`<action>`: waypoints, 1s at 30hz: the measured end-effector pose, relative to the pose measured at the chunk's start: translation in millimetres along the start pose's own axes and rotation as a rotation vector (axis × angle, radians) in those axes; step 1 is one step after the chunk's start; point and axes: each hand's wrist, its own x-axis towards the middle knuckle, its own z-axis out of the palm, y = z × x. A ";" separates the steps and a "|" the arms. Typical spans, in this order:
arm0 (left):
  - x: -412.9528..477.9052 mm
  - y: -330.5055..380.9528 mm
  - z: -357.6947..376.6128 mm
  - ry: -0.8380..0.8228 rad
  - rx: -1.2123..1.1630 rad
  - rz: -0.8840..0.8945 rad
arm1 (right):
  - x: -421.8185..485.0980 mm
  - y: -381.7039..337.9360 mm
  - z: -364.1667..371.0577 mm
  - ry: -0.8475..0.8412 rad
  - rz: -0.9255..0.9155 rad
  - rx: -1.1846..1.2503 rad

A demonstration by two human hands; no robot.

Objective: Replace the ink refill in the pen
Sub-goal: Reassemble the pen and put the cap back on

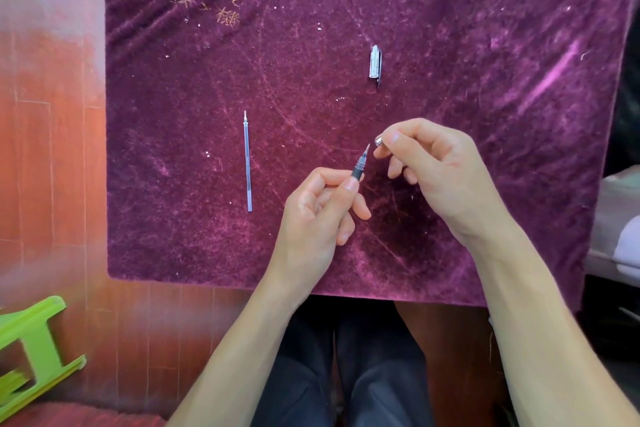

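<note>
Pen (358, 168): dark grip, bare refill point exposed, nose cone apparently off.

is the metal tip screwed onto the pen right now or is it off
Off. The right hand pinches the small metal tip apart from the pen, which the left hand holds with its refill point bare.

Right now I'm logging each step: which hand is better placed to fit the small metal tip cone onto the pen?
Right. The right hand already pinches the small metal tip cone just beyond the refill point, while the left hand is occupied steadying the dark-gripped pen barrel.
</note>
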 end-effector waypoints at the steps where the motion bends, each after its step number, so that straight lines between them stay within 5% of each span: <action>1: -0.6 -0.3 0.6 -0.006 0.006 0.000 | -1.3 -0.1 -0.7 0.001 0.000 -0.003; 30: -5.9 -3.5 15.2 -0.032 0.033 0.033 | -13.4 -0.5 -16.9 -0.092 -0.098 -0.092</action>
